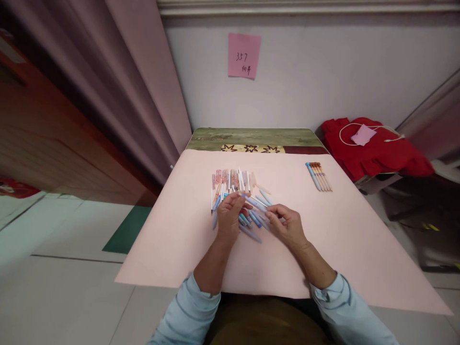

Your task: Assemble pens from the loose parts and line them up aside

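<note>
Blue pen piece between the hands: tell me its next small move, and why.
Perhaps steady the blue pen piece with the right hand and press gently with the left hand: they grip its opposite ends, and loose pen parts lie just beyond. Whether it is already joined, I can't tell.

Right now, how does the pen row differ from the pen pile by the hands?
The pen row lies neatly side by side; the pen pile is jumbled, pieces pointing several ways. The row is a small group; the pile holds many more pieces. The row is in full view, while the left hand partly hides the pile. Both lie on the pale pink sheet.
</note>
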`<state>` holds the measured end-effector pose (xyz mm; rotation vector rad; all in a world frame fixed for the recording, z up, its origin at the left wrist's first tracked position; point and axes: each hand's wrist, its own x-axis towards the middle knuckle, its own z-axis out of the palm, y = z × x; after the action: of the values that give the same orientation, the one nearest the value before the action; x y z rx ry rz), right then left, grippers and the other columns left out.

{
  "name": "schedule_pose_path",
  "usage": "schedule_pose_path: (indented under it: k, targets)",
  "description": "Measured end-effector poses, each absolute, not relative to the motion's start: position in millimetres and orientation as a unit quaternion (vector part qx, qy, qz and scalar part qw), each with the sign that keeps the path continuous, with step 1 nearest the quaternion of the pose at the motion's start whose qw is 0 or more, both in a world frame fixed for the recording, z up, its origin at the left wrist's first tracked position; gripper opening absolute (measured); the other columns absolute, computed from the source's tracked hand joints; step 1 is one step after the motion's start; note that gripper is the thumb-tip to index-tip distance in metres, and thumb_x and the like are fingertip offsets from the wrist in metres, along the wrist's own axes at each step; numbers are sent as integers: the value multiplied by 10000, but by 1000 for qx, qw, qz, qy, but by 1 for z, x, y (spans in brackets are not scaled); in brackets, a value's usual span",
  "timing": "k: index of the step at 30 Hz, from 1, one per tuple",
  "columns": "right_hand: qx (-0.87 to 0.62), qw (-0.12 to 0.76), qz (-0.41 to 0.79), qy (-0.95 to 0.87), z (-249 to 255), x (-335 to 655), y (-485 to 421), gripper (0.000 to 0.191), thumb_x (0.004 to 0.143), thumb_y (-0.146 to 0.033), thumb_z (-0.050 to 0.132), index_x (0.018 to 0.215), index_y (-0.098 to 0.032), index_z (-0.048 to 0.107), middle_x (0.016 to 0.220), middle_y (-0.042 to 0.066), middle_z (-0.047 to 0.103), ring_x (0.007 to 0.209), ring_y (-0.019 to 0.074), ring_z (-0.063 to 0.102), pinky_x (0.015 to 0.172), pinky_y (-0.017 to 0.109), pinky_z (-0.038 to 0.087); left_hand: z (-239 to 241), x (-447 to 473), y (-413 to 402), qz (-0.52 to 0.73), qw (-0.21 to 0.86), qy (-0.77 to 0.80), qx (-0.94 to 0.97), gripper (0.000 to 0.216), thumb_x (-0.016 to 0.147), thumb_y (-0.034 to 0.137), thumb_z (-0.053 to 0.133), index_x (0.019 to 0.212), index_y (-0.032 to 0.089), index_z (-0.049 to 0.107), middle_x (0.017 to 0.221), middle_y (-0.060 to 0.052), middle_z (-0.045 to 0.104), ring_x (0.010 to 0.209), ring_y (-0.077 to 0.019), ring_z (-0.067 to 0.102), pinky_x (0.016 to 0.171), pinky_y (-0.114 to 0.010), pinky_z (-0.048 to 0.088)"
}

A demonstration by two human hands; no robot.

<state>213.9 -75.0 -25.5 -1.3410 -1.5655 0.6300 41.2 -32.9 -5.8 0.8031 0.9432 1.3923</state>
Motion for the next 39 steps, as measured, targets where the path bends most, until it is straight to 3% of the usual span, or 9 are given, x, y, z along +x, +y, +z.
schedule_pose_path:
  k: [3,10,18,34,39]
  targets:
    - [-579,494,218,-610,-28,218,-72,242,874,-405,593,850,-192,707,688,9,639,581,130,537,522,237,408,-5,36,-29,642,553,416,329,416,777,422,690,1085,157,602,974,-95,721,615,-117,645,477,-201,462]
    - [-587,551,266,-529,-40,222,-67,332,901,-450,544,809,-173,702,693,17,656,648,156,595,633,261,468,-17,29,-25,683,424,468,366,295,827,396,631,981,147,591,825,-56,707,525,-88,586,465,-194,447]
    - [-572,617,322,-435,-54,220,-56,413,870,-531,550,795,-157,710,632,26,627,623,160,565,620,273,462,-21,32,-26,668,360,477,444,224,866,355,576,957,152,606,808,-46,695,532,-82,569,470,-189,445]
    - [-474,689,426,-346,-55,240,-52,350,795,-500,674,928,-177,695,738,18,647,625,132,564,668,307,494,-20,-2,-78,618,354,522,470,241,843,356,604,988,163,618,876,-51,701,580,-95,580,535,-222,475]
    - [-465,661,476,-347,-56,243,-59,322,750,-454,738,914,-182,687,779,31,681,644,137,589,659,301,500,-9,-26,-70,589,356,559,462,298,770,368,688,982,167,632,754,-10,646,617,-118,585,545,-222,469]
